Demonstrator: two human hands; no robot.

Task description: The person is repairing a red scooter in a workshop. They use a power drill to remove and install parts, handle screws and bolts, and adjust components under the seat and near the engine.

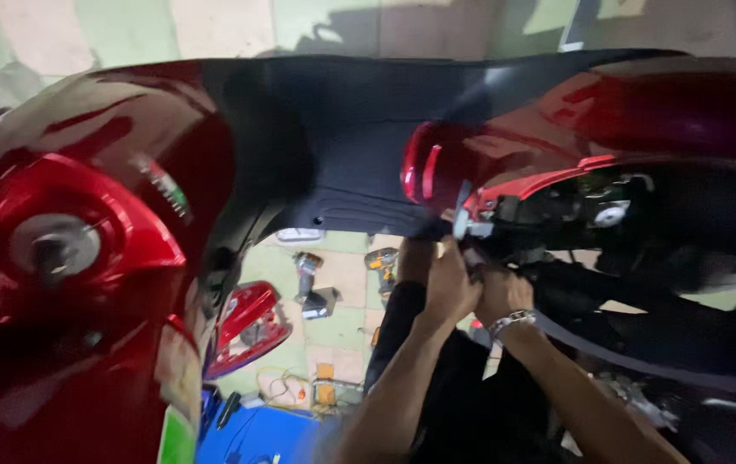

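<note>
- While both forearms reach up from the lower middle of the view, the left hand (447,288) and the right hand (502,292) meet just under the edge of a red scooter body panel (505,163).
- Left forearm rises bare and steeply; its hand is curled, fingers (458,262) bent inward and pressed together against a small grey bracket (464,225) at the panel's lower edge.
- Right forearm comes in from the lower right, wearing a metal wristband (510,322); its hand sits touching the left hand, knuckles up.
- Whether the right fingers pinch anything cannot be told: they are tucked into the dark gap under the panel.
- Beside the hands, to the right, lies the exposed black frame and wiring (596,210) of the scooter.
- A black footboard (342,155) spans the upper middle, and a glossy red front cover (67,258) fills the left side, blurred.
- Down on the tiled floor (346,326) lie two cordless drills (310,275), a loose red panel (248,326) and a blue sheet (256,434).
</note>
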